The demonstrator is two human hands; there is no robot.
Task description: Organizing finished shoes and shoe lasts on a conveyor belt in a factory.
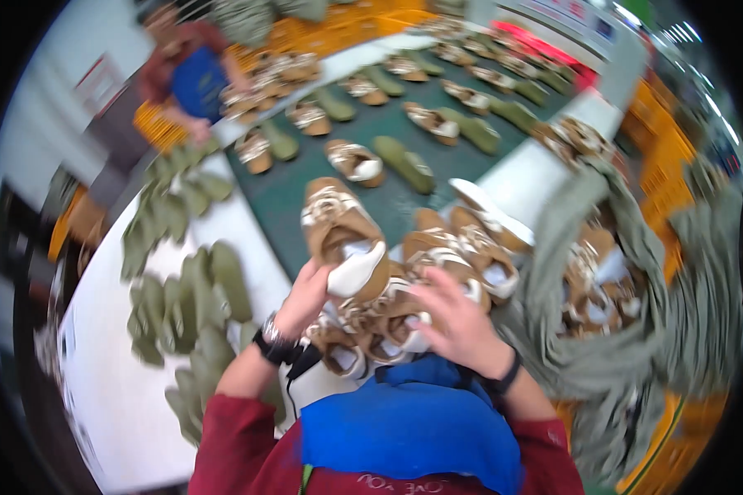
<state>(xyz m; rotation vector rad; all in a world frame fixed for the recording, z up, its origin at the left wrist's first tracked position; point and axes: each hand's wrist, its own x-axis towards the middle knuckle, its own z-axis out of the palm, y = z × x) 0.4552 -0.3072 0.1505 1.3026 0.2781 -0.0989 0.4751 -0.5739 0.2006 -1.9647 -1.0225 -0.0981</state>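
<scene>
My left hand (305, 299) is closed on the heel end of a brown shoe (343, 216) with white laces and a white heel. The shoe is lifted above the near end of the green belt, its toe pointing away from me. My right hand (458, 322) is just right of it, over a pile of similar brown-and-white shoes (376, 334). Its fingers are spread and somewhat blurred; whether they touch a shoe is hard to see. More brown shoes (470, 243) lie beyond that hand, beside a white sole-shaped piece (491, 214).
Pairs of brown shoes and olive foot-shaped pieces (403, 163) line the green belt (305, 186). Olive pieces (177, 305) cover parts of the white table (99, 396) at left. Grey-green cloth surrounds shoes in a bin (607, 272) at right. A co-worker (194, 74) stands far left.
</scene>
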